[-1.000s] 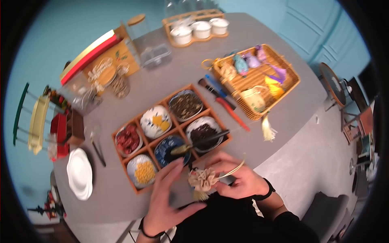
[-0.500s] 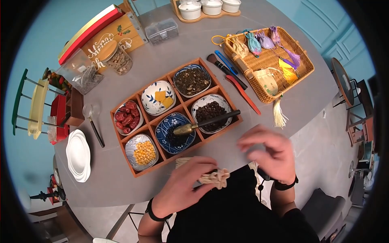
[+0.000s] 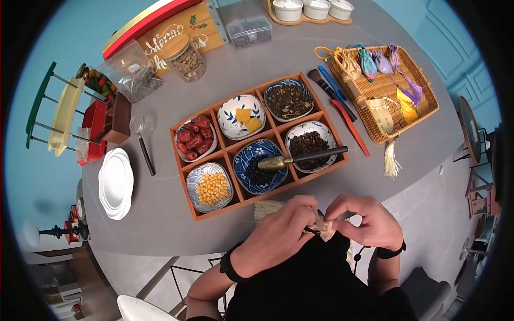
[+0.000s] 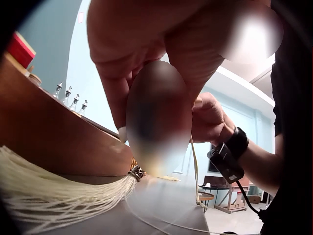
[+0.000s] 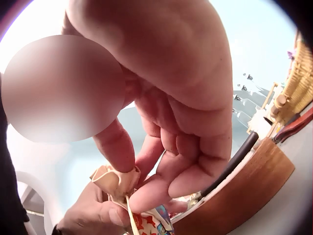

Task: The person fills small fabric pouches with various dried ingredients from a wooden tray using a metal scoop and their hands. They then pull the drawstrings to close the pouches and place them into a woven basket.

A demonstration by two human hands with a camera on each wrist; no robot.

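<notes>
A small beige drawstring pouch with a gathered, ruffled mouth is held close in front of the person's body. My left hand grips its body, hiding most of it. Red and blue print shows on the pouch in the right wrist view. The thumb and fingers of my right hand pinch at the ruffled mouth. A pale cord hangs from the pouch in the left wrist view. Its cream tassel trails over the table edge, below the left hand.
A divided wooden tray holds bowls of dates, corn and dried herbs, with a scoop across two. Right of it lie a brush, a red-handled tool and a wicker basket of pouches. A white dish stands left.
The pouch passed from the right hand to the left. After moving away, the right hand came back to pinch the pouch's mouth. The head view shifted, too.
</notes>
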